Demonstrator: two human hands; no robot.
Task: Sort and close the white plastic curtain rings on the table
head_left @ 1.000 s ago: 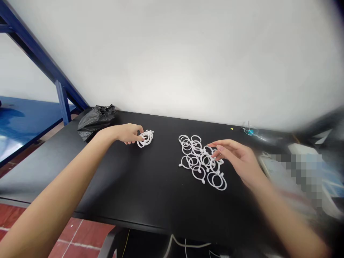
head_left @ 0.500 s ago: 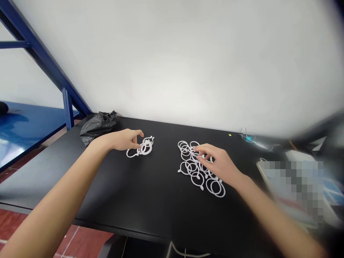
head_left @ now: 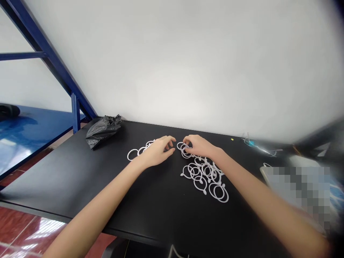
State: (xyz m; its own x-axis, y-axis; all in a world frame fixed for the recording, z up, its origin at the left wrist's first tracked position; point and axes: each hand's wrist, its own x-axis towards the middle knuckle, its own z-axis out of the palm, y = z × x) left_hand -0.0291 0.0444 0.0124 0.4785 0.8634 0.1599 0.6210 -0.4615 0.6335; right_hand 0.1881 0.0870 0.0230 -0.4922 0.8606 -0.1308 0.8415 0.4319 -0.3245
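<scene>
My right hand (head_left: 200, 146) bends over the upper left edge of a loose pile of white plastic rings (head_left: 200, 183). Its curled fingers and thumb are at a white ring (head_left: 185, 152) there; how firmly it is gripped is hard to see. Each ring is thin and round, and many have a small knob. Left of it, my left hand (head_left: 159, 149) hovers above the table with fingers and thumb apart, nothing visible between them. It partly covers a smaller group of white rings (head_left: 133, 154).
A crumpled black plastic bag (head_left: 103, 129) lies at the back left of the black table (head_left: 150, 197). On the right are a pale, partly blurred-out flat package (head_left: 268, 177), clear strands with a blue band (head_left: 251, 143) and a yellow scrap (head_left: 232, 139). A white wall rises behind.
My left hand has moved right, away from the smaller ring group toward the right hand. My right hand has shifted left to the pile's upper left edge. The view has shifted slightly.
</scene>
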